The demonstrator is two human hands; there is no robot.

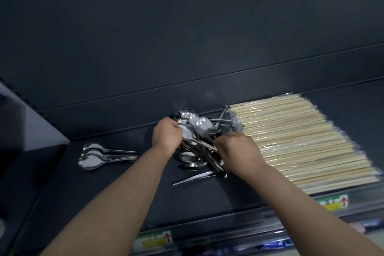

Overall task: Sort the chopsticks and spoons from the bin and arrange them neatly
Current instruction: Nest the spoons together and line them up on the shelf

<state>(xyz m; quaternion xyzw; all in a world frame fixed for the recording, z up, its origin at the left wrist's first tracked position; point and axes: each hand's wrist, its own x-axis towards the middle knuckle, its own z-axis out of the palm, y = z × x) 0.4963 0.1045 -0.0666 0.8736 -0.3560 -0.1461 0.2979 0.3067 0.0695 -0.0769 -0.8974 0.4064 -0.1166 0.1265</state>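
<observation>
- Fingertips hidden: left hand [166, 136] and right hand [240, 151] curl fingers [177, 131] round handfuls of the spoon pile [197, 129].
- Beside it on the shelf [104, 193]: three spoons [93, 157] left, chopsticks [301, 137] right.

Dark shelf [207, 197] — 3 spoons [91, 161] left, spoon heap [197, 131] middle, wrapped chopsticks [301, 137] right.

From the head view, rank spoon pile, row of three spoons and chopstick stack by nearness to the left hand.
1. Spoon pile: the left hand grips it, centre.
2. Row of three spoons: on its left.
3. Chopstick stack: far right.
</observation>
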